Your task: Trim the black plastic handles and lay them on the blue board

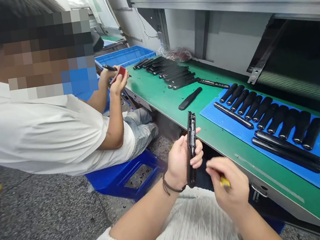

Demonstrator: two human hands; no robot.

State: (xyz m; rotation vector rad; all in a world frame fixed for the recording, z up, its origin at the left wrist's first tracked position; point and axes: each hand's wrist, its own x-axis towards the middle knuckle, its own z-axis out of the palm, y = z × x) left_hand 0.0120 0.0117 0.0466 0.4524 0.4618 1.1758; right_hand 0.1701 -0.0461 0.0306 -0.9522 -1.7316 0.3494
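Left hand [182,160]: raised just past the bench edge, wrist bent, a dark cord bracelet [171,186] around the wrist; fingers curled together and clamped around the housing.
Black plastic housing [192,143]: long, narrow and matt, held nearly upright just off the bench edge, its open, hollow face showing (the inside is too dark to read).
Right hand [230,183]: just beside the left, knuckles up; fingers folded together and clamped on a yellow-tipped tool [224,182], hiding most of it.
Green workbench [156,96]: smooth top with a pale metal edge, running away from the person.
Blue mat [227,124]: flat on the bench, carrying neat rows of rounded black plastic pieces [279,119].
Black plastic strips [171,70]: lined up closely on the bare bench beyond the mat.
Co-worker's hands [117,82]: at the far left of the bench, holding a red piece [119,74] and a slim black piece [109,67], near a blue plastic crate [124,56].
Co-worker's white T-shirt [38,125]: loose cotton, filling the left of the view.
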